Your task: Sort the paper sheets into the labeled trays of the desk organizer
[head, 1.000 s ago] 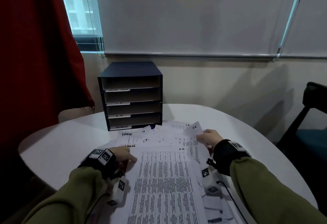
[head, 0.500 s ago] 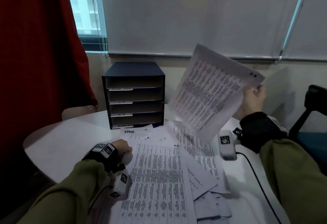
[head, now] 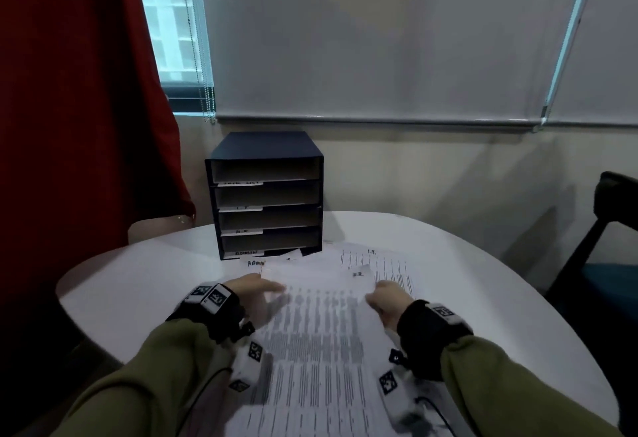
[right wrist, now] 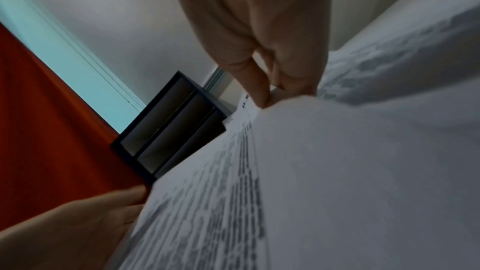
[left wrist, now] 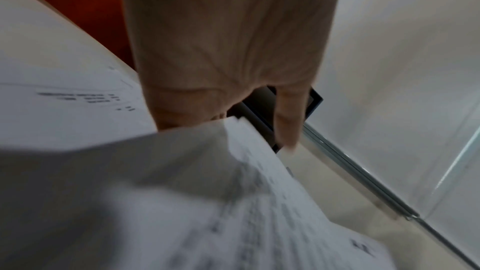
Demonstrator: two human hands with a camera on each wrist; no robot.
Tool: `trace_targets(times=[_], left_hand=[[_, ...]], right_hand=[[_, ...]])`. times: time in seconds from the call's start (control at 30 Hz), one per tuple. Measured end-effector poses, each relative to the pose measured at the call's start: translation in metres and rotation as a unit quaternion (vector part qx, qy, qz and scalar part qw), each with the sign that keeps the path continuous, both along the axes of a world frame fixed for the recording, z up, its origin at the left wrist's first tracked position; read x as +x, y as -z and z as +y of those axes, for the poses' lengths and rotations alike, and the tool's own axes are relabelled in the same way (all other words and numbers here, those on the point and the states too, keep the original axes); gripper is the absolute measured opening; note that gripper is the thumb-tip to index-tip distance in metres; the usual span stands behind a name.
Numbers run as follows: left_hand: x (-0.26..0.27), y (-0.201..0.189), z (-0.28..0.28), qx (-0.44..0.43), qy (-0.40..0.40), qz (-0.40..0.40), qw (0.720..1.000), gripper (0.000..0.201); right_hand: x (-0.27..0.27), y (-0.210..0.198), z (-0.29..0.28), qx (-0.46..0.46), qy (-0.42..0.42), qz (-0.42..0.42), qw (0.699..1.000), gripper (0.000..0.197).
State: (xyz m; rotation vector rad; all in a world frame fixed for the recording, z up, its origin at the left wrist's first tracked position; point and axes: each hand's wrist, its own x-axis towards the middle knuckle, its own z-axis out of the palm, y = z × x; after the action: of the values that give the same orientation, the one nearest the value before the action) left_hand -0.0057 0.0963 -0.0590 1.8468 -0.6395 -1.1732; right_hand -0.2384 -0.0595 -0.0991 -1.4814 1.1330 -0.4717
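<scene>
A dark desk organizer (head: pixel 266 195) with several labeled trays stands at the back of the white table (head: pixel 138 281). In front of it I hold a printed paper sheet (head: pixel 321 326) low over a loose pile. My right hand (head: pixel 378 293) pinches the sheet's top right corner between thumb and fingers (right wrist: pixel 259 91). My left hand (head: pixel 266 290) lies with straight fingers along the sheet's left edge, also seen in the right wrist view (right wrist: pixel 103 208). A small handwritten label near the held corner is too blurred to read. The organizer (right wrist: pixel 168 128) looks empty.
More sheets lie spread between the organizer and my hands: one marked I.T. (head: pixel 379 260) at the right, one marked ADMIN (head: pixel 255 263) against the organizer's foot. A red curtain (head: pixel 69 125) hangs at the left. A dark chair (head: pixel 614 229) stands off the table's right side.
My right hand pulled one sheet from the pile, raised it high at the right, then brought it down in front of me. My left hand moved to its left edge.
</scene>
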Motion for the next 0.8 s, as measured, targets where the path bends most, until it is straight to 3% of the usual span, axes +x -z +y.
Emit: trace_targets(times=[0.1,0.13,0.2,0.27,0.33,0.43,0.53,0.6,0.67,0.8], left_hand=[[0.001,-0.005,0.0,-0.001,0.056,-0.075,0.996,0.066],[0.004,-0.009,0.001,-0.033,0.042,-0.073,0.996,0.063],[-0.024,-0.043,0.017,-0.12,0.009,-0.043,0.992,0.037],[-0.038,-0.067,0.02,-0.215,-0.016,-0.024,0.976,0.032],[-0.051,-0.091,0.022,-0.308,-0.047,-0.061,0.948,0.035],[-0.071,-0.127,0.022,-0.41,-0.093,-0.164,0.892,0.033],[-0.092,-0.148,0.023,-0.439,-0.168,-0.297,0.831,0.03],[-0.102,-0.144,0.02,-0.426,-0.224,-0.342,0.807,0.031],[-0.107,-0.125,0.015,-0.397,-0.244,-0.338,0.818,0.034],[-0.101,-0.068,0.008,-0.309,-0.215,-0.298,0.877,0.035]], right_hand=[[0.004,-0.013,0.022,-0.005,0.032,-0.036,0.999,0.044],[0.001,-0.018,0.023,-0.017,0.049,-0.045,0.998,0.045],[-0.012,-0.037,0.031,0.021,0.035,-0.09,0.995,0.037],[-0.023,-0.058,0.029,0.104,-0.037,-0.152,0.982,0.027],[-0.028,-0.09,0.032,0.103,-0.075,-0.239,0.963,0.021],[-0.024,-0.139,0.037,-0.022,-0.059,-0.339,0.939,0.018],[-0.017,-0.168,0.051,-0.137,-0.001,-0.374,0.917,0.014],[-0.011,-0.165,0.061,-0.179,0.028,-0.358,0.916,0.014],[-0.006,-0.146,0.07,-0.192,0.045,-0.326,0.925,0.009],[-0.001,-0.091,0.075,-0.162,0.074,-0.247,0.952,0.013]])
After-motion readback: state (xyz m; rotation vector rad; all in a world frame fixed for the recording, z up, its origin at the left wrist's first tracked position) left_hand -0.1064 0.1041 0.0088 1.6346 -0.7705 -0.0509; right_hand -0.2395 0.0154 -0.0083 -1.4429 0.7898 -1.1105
